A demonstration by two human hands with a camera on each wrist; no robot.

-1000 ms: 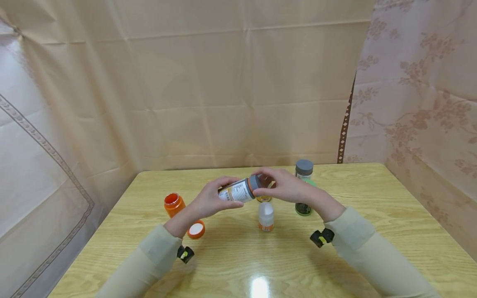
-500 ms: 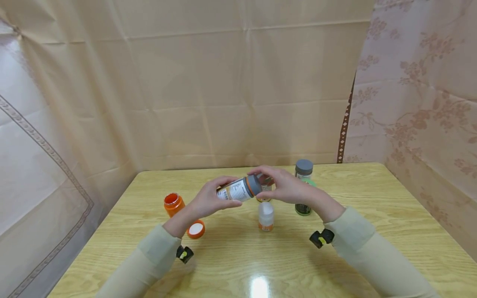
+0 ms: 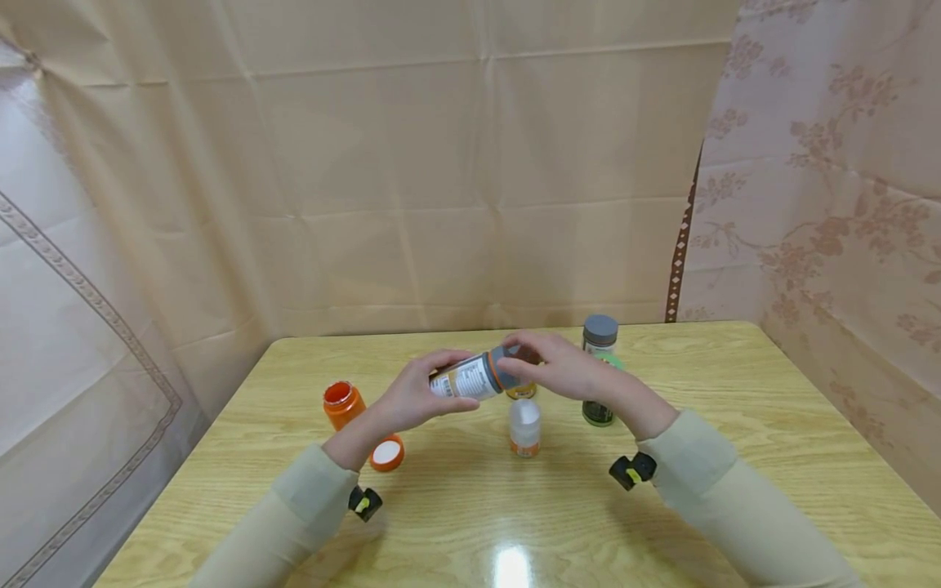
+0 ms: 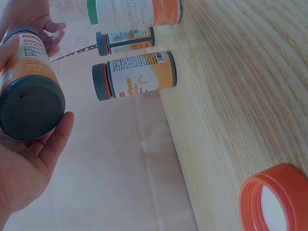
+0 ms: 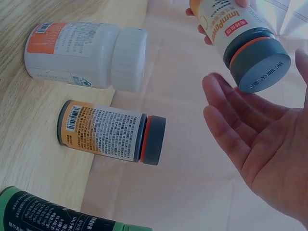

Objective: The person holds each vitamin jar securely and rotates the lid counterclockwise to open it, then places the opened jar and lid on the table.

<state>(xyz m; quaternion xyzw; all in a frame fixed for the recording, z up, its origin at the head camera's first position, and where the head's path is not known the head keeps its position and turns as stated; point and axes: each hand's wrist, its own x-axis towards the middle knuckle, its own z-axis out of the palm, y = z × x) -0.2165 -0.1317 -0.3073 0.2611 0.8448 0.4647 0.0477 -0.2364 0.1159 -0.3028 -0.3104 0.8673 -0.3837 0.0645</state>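
Observation:
My left hand (image 3: 415,398) grips a white-and-orange supplement bottle (image 3: 465,378) round its body, tilted above the table with its cap end up and to the right. Its dark base faces the camera in the left wrist view. The bottle's grey cap (image 5: 260,65) is on, above an orange ring. My right hand (image 3: 559,365) is at the cap, thumb on the near side and fingers curving over the far side. In the right wrist view, the fingers (image 5: 236,113) lie just under the cap's edge. Part of the cap is hidden behind the fingers in the head view.
An uncapped orange bottle (image 3: 343,404) and its orange lid (image 3: 386,452), white inside up, are at left. A white bottle (image 3: 525,427) stands mid-table, with a similar grey-capped bottle (image 5: 108,132) behind it. Farther right are another grey-capped bottle (image 3: 599,330) and a green-and-black bottle (image 3: 598,412).
My right hand drew slightly left and its thumb dropped below the cap, then it moved back right with the thumb up on the cap. The left hand stays nearly still with the bottle.

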